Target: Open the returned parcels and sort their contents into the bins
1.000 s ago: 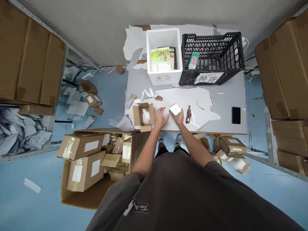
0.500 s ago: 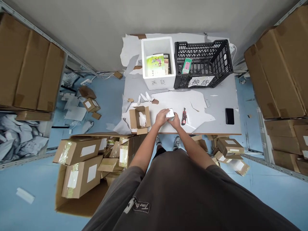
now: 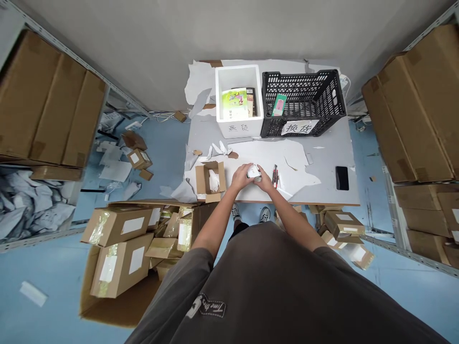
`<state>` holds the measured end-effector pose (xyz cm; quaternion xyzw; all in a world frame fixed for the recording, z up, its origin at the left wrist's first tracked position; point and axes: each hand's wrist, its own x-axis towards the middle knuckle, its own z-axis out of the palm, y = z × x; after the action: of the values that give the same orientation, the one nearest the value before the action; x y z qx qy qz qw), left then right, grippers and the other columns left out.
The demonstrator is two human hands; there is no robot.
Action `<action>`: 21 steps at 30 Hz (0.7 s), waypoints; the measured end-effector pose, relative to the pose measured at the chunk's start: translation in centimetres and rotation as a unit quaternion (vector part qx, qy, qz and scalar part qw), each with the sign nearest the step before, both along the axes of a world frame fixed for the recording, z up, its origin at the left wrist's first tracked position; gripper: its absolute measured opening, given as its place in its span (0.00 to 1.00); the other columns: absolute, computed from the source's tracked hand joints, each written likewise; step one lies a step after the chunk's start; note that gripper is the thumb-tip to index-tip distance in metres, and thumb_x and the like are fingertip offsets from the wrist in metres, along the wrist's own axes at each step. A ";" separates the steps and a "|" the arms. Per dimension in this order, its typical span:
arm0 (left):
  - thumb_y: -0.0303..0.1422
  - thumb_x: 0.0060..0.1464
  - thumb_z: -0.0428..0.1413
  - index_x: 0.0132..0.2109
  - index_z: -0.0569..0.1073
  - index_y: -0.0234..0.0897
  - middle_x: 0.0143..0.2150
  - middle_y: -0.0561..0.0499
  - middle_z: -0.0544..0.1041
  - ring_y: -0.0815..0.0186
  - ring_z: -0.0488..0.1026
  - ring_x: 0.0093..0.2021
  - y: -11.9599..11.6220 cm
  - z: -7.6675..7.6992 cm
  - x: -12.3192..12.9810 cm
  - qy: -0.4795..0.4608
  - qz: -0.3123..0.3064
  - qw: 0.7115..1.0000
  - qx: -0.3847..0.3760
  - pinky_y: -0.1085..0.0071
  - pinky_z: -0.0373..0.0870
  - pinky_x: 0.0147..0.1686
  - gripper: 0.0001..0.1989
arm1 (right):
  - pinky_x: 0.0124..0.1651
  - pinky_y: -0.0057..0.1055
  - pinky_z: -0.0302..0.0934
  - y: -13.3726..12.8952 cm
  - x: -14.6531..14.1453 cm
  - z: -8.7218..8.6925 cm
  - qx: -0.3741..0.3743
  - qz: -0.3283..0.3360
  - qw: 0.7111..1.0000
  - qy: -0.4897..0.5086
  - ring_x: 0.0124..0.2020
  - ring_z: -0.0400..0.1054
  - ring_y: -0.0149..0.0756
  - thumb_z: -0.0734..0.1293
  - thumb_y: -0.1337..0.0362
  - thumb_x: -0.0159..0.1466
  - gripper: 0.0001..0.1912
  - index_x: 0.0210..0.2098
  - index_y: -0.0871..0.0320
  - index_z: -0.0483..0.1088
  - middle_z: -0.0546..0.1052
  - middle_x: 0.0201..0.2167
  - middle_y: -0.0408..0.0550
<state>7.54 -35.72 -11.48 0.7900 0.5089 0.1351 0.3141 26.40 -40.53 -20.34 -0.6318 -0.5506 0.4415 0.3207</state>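
Note:
Both of my hands are closed around a small white box (image 3: 254, 171) above the front part of the table. My left hand (image 3: 241, 177) grips its left side and my right hand (image 3: 264, 180) its right side; the fingers hide its lower parts. Close to my right hand lies a red and black box cutter (image 3: 275, 177). To the left of my left hand stands an opened cardboard box (image 3: 201, 180) with white wrapping (image 3: 214, 180) inside.
A white bin (image 3: 239, 128) with books and a black plastic crate (image 3: 304, 125) holding a green package (image 3: 279, 104) stand at the table's back. A black phone (image 3: 342, 178) lies at right. Below left is a large carton (image 3: 86, 291) full of boxes; loaded shelves flank both sides.
The small white box has turned in my hands, showing a different face with faint marks. My hands stay at nearly the same place; the whole view has shifted slightly.

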 end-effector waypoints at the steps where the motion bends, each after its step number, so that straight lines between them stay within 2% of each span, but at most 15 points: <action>1: 0.34 0.63 0.69 0.73 0.75 0.43 0.67 0.42 0.79 0.47 0.76 0.66 -0.1 0.2 0.2 0.004 0.006 1.000 0.006 0.56 0.75 0.66 0.33 | 0.72 0.57 0.67 -0.4 -0.4 0.0 -0.005 -0.008 1.000 -0.003 0.71 0.70 0.60 0.78 0.55 0.55 0.54 0.78 0.53 0.61 0.74 0.71 0.60; 4: 0.41 0.63 0.71 0.64 0.82 0.44 0.61 0.41 0.80 0.47 0.77 0.62 -0.6 0.6 1.0 0.030 0.028 0.999 0.024 0.58 0.76 0.61 0.24 | 0.67 0.57 0.71 -1.2 -1.5 -0.1 -0.027 -0.040 0.999 -0.023 0.68 0.73 0.62 0.78 0.54 0.53 0.55 0.76 0.53 0.60 0.74 0.70 0.62; 6: 0.46 0.62 0.71 0.58 0.85 0.43 0.55 0.41 0.80 0.47 0.78 0.58 -0.9 0.8 1.4 0.055 0.058 0.996 0.035 0.58 0.76 0.57 0.21 | 0.62 0.56 0.73 -1.1 -1.9 -0.1 -0.049 -0.059 0.996 -0.042 0.61 0.78 0.61 0.78 0.53 0.53 0.50 0.72 0.53 0.62 0.79 0.64 0.61; 8: 0.47 0.63 0.71 0.56 0.86 0.42 0.53 0.40 0.80 0.48 0.79 0.54 -1.0 1.1 1.6 0.069 0.087 0.993 0.040 0.59 0.76 0.54 0.20 | 0.58 0.53 0.74 -0.3 -1.6 -0.1 -0.059 -0.050 0.996 -0.041 0.53 0.80 0.58 0.77 0.54 0.53 0.44 0.67 0.52 0.65 0.82 0.56 0.56; 10: 0.45 0.64 0.70 0.55 0.86 0.42 0.54 0.41 0.79 0.49 0.80 0.53 -0.6 1.4 1.4 0.068 0.088 0.993 0.039 0.60 0.76 0.52 0.18 | 0.58 0.51 0.74 1.0 -0.7 0.0 -0.042 -0.014 0.999 -0.016 0.51 0.80 0.55 0.77 0.55 0.51 0.41 0.63 0.52 0.68 0.82 0.54 0.52; 14: 0.35 0.68 0.65 0.53 0.86 0.44 0.53 0.44 0.80 0.52 0.80 0.54 1.9 1.8 0.5 0.045 0.074 0.996 0.009 0.63 0.75 0.51 0.10 | 0.66 0.50 0.70 4.1 1.5 0.5 -0.026 0.058 0.997 0.043 0.58 0.76 0.55 0.79 0.60 0.46 0.40 0.59 0.52 0.73 0.81 0.57 0.51; 16: 0.33 0.70 0.61 0.55 0.85 0.43 0.50 0.45 0.81 0.53 0.80 0.53 3.5 1.8 0.3 0.036 0.108 0.993 -0.023 0.63 0.75 0.51 0.11 | 0.68 0.51 0.68 5.0 2.0 0.8 -0.047 0.090 0.993 0.065 0.60 0.75 0.56 0.79 0.62 0.45 0.41 0.60 0.52 0.75 0.82 0.57 0.50; 18: 0.33 0.70 0.61 0.63 0.82 0.43 0.51 0.45 0.82 0.52 0.80 0.53 4.6 1.6 0.4 0.029 0.144 0.987 -0.058 0.61 0.75 0.53 0.17 | 0.70 0.51 0.67 5.4 2.0 1.1 -0.064 0.111 0.988 0.082 0.62 0.74 0.56 0.78 0.63 0.45 0.42 0.61 0.52 0.76 0.82 0.58 0.50; 21: 0.30 0.66 0.63 0.73 0.74 0.42 0.61 0.41 0.80 0.50 0.77 0.60 5.1 1.4 0.5 0.031 0.168 0.984 -0.044 0.58 0.76 0.58 0.29 | 0.73 0.54 0.64 5.2 1.6 1.4 -0.072 0.115 0.986 0.099 0.64 0.73 0.57 0.77 0.63 0.46 0.44 0.63 0.52 0.76 0.81 0.62 0.51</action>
<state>8.07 -30.66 -10.05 0.6826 0.6491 0.1386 0.3057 28.02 -35.34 -18.98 -0.5390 -0.5517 0.5743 0.2742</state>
